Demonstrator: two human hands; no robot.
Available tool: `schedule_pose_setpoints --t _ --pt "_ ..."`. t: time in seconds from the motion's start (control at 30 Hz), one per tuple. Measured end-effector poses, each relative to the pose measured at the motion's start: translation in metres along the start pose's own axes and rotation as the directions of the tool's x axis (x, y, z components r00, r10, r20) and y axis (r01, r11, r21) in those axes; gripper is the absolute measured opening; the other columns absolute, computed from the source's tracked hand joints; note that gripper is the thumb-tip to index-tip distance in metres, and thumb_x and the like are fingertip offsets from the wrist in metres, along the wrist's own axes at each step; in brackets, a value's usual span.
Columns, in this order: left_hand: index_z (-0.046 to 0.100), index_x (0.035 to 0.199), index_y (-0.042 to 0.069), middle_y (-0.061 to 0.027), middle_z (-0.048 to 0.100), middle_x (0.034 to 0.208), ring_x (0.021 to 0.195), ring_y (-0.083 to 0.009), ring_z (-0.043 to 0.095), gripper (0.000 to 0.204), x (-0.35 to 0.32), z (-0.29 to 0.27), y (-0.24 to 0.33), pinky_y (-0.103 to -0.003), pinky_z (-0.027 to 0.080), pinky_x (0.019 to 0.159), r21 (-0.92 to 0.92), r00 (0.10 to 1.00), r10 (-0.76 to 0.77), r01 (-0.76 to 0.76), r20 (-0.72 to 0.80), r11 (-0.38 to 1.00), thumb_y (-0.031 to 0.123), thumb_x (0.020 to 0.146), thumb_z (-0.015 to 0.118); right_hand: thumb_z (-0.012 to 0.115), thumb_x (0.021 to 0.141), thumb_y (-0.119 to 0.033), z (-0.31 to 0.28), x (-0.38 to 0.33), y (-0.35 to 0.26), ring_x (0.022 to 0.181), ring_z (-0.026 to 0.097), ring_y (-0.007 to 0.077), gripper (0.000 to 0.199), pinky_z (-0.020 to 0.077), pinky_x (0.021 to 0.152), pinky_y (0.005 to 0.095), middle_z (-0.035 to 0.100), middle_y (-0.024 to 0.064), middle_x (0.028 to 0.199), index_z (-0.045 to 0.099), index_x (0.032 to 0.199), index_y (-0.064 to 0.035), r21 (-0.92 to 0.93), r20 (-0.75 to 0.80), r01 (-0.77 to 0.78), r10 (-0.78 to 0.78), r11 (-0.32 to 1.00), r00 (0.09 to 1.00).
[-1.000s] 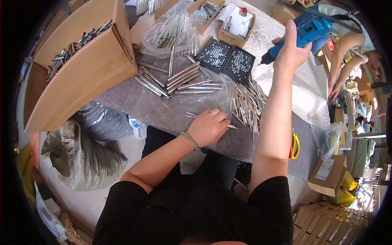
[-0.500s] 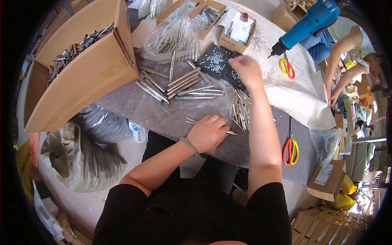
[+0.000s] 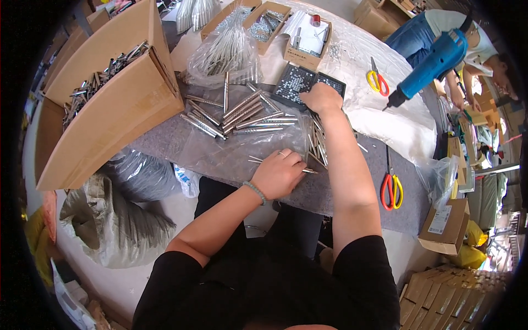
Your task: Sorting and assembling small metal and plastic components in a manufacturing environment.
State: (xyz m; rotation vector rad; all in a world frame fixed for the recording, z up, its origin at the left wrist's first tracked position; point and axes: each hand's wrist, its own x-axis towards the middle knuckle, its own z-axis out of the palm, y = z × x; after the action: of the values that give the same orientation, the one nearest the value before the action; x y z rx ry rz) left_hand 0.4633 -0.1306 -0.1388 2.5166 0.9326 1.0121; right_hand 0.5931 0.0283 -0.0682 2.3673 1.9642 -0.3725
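- Right hand [image 3: 323,99] has left the blue screwdriver [image 3: 434,63] it gripped a second ago and is now down at the black trays [image 3: 284,100]; its thumb and fingers are bunched close, though I cannot tell whether they pinch anything
- Blue screwdriver hangs tilted at the upper right, its tip pointing down and leftward
- Black trays sit side by side, filled with small silvery pieces, the right one partly covered by the hand
- Left hand [image 3: 279,175] stays near the table's front edge, fingers curled closed around a slim metal piece [image 3: 311,171] whose tip sticks out to the right
- Metal tubes [image 3: 242,113] with holes along them lie heaped on a clear plastic sheet [image 3: 212,157], beyond the left hand
- Thin rods [image 3: 318,143] lie in a pile just below the trays, partly behind the right forearm
- Red-and-yellow scissors [image 3: 391,192] lie to the right of that forearm, with the handles toward the person
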Motion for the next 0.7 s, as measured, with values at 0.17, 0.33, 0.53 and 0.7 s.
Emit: schedule_pose_setpoints --t 0.17,0.33,0.53,0.7 --pt "0.060 0.086 0.005 -0.0048 0.052 0.083 0.083 -0.0222 0.051 0.016 0.003 0.000 -0.001 -0.033 0.042 0.071 -0.007 1.000 0.000 0.000 0.022 1.000 0.015 0.073 0.062 0.061 0.070 -0.041 -0.007 -0.010 0.036 0.095 0.060 0.0276 0.046 0.0472 0.081 0.0355 0.062 0.0156 0.102 0.065 0.098 -0.0043 -0.062 0.022 -0.002 0.003 0.998 1.000" --pt "0.060 0.087 0.006 -0.0047 0.051 0.083 0.084 -0.0220 0.050 0.017 0.009 0.000 0.002 -0.033 0.042 0.072 -0.019 0.999 0.018 -0.018 0.027 1.000 0.016 0.073 0.061 0.057 0.073 -0.042 -0.002 -0.027 0.072 0.084 0.062 0.0302 0.042 0.0486 0.073 0.0390 0.064 0.0170 0.091 0.066 0.089 -0.0043 -0.086 -0.126 -0.034 0.023 0.996 0.992" --pt "0.060 0.092 0.005 -0.0064 0.053 0.086 0.083 -0.0246 0.051 0.020 -0.001 -0.005 -0.001 -0.034 0.043 0.071 0.013 0.998 -0.025 0.024 0.051 1.000 0.014 0.074 0.062 0.077 0.065 -0.021 -0.045 -0.118 0.052 0.074 0.056 0.0263 0.047 0.0452 0.066 0.0375 0.055 0.0131 0.083 0.052 0.100 -0.0010 0.067 -0.985 0.541 -0.032 0.839 0.172" --pt "0.060 0.091 0.006 -0.0063 0.053 0.086 0.084 -0.0246 0.051 0.019 0.000 -0.006 0.006 -0.034 0.043 0.072 0.015 1.000 -0.006 0.005 0.028 1.000 0.014 0.074 0.062 0.076 0.067 -0.016 -0.102 -0.064 0.035 0.096 0.050 0.0203 0.074 0.0417 0.083 0.0316 0.048 0.0165 0.110 0.029 0.120 0.0032 0.372 -0.925 0.792 0.126 0.484 0.358"
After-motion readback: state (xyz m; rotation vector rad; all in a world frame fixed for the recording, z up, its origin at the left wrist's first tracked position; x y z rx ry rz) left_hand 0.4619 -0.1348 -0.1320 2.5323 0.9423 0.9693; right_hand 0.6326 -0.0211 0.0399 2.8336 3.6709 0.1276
